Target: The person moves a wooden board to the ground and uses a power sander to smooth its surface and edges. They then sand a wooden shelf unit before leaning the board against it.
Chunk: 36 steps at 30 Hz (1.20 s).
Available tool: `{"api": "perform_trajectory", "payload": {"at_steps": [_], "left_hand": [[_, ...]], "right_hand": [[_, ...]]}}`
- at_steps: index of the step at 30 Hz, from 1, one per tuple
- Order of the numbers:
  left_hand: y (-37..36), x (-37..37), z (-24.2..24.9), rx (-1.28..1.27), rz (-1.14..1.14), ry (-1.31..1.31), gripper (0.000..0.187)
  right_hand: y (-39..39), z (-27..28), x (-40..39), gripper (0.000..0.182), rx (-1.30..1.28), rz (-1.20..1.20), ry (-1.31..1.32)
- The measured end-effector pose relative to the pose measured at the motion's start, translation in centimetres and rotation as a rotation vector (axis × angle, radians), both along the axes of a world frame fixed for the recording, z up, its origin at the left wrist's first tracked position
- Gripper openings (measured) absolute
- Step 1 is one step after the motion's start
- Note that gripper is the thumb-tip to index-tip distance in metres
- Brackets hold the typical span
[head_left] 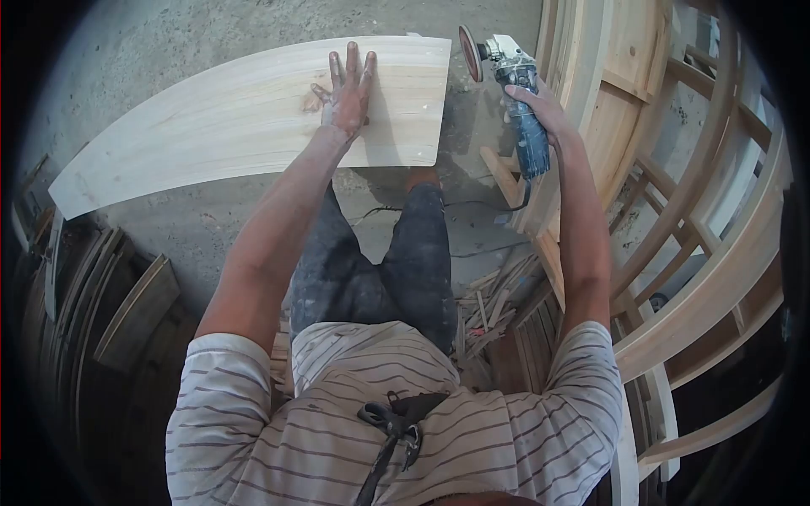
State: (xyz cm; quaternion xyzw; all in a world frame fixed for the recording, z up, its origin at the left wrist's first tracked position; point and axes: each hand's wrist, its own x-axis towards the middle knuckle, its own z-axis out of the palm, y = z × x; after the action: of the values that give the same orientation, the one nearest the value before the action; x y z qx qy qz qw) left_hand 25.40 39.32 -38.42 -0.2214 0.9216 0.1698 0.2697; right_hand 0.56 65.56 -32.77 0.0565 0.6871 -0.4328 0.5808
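Note:
A long, pale wooden board [228,110], curved along its far edge, lies in front of me. My left hand [346,97] rests flat on its right part, fingers spread. In my right hand [544,110] is a blue angle grinder [529,135], gripped around its body. Its reddish-brown disc [471,53] points left, just beyond the board's right end and apart from it. A dark cord runs from the grinder's lower end.
Curved wooden frames [692,320] stand along the right side. Stacked dark boards [76,295] lean at the lower left. Wood scraps [498,304] lie on the floor beside my legs, and the cord crosses the concrete floor [245,63].

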Motion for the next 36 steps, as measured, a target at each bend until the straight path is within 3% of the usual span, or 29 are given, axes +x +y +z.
{"api": "perform_trajectory", "payload": {"at_steps": [11, 20, 33, 36], "left_hand": [[0.2, -0.2, 0.2, 0.033, 0.065, 0.038, 0.123], [0.2, -0.1, -0.3, 0.002, 0.06, 0.031, 0.125], [0.4, -0.1, -0.3, -0.011, 0.072, 0.026, 0.128], [0.3, -0.1, 0.0, -0.002, 0.079, 0.04, 0.126]], "right_hand": [[-3.3, -1.5, -5.3, 0.061, -0.039, 0.365, 0.057], [-2.8, -4.1, -6.0, 0.065, -0.04, 0.397, 0.055], [-4.1, -2.4, -7.1, 0.063, -0.034, 0.387, -0.011], [-6.7, -0.7, -10.0, 0.066, 0.003, 0.508, -0.009]]}}
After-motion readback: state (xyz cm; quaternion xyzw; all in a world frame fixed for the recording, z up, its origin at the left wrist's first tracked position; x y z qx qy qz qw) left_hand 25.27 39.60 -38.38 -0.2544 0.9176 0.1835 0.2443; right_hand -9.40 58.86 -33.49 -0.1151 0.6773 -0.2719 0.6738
